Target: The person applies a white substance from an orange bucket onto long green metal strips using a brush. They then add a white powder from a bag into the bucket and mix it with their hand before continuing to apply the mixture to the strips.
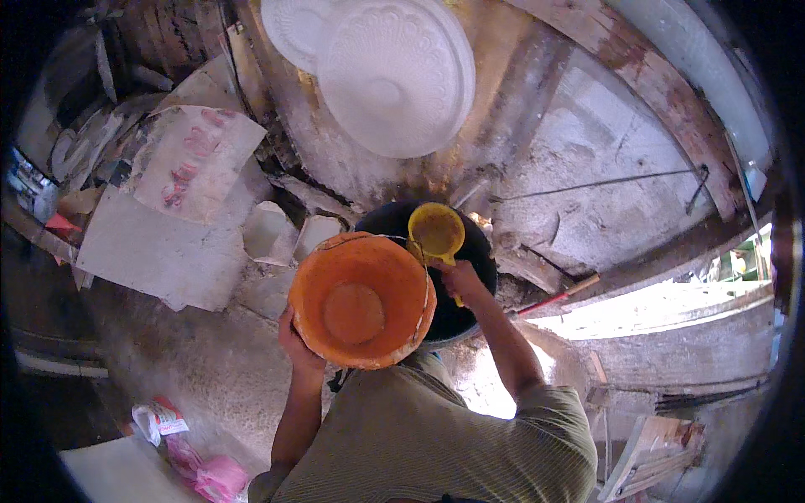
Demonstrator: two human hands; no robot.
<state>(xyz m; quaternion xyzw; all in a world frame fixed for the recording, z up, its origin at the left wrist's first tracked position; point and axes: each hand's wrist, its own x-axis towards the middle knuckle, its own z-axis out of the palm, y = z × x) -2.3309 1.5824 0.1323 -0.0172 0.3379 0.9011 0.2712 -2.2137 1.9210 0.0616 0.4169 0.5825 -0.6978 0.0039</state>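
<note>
Two hands: both busy, each closed on a vessel.
Left grip: clamped on the near rim of the orange bucket, tilted so its inside shows.
Right grip: wrapped round the handle of the yellow scoop, held just beyond it, over the black tub.
Progress: scooping looks under way; the bucket shows little inside, so most filling seems left.
Surface: rough, plaster-dusted floor, well left of the left grip.
Room: white moulded plaster discs far beyond both grips; torn sacks off to the left.
</note>
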